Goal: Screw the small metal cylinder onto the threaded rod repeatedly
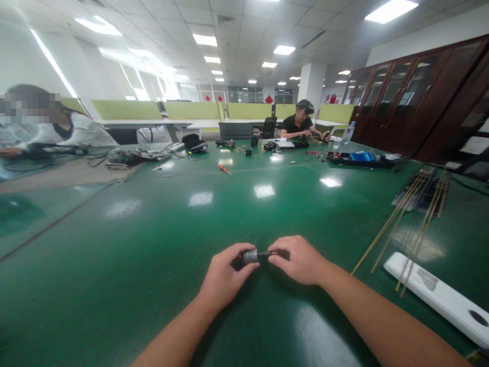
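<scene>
Low over the green table (160, 229), my two hands face each other around a small part. My left hand (221, 275) is closed on a short grey metal cylinder (250, 256) with a dark end, gripped between thumb and fingers. From the cylinder a thin dark rod (263, 255) runs right, in line with it. My right hand (301, 259) pinches the far end of that rod. Whether rod and cylinder are one piece or two fitted together, I cannot tell. My fingers hide part of both.
To the right lie a long white case (439, 295) and several thin brass-coloured rods (393, 219). A red screwdriver (224, 169) is farther forward. A black tray (362, 160), a bottle (349, 133) and cables line the far side. One person (300, 122) sits opposite, another (76, 127) at the left.
</scene>
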A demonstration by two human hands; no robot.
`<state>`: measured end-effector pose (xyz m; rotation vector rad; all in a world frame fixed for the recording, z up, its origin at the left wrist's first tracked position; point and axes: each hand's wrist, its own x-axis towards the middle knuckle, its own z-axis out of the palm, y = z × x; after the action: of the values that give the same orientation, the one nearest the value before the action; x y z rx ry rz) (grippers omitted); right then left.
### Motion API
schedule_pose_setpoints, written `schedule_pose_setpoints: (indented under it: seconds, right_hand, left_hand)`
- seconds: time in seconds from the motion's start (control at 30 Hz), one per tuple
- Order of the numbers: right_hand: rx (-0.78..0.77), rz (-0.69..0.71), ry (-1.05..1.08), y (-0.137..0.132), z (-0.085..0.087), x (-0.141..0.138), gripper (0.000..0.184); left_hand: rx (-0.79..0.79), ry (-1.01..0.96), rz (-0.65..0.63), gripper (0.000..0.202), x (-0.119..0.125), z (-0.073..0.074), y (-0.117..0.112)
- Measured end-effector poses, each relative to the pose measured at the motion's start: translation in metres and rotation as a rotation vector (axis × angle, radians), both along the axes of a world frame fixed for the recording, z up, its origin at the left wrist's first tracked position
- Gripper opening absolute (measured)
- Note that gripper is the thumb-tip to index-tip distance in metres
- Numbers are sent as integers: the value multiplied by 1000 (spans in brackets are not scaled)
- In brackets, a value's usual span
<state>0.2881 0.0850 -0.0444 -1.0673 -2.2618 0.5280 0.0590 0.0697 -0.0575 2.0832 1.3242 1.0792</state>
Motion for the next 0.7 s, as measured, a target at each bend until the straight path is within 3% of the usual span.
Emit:
schedule_pose_setpoints:
  seconds: [0.7]
  right_hand:
    - [-17, -20, 13, -1, 1, 1, 14]
  left_hand:
    - [-7, -16, 17, 26, 1, 2, 0]
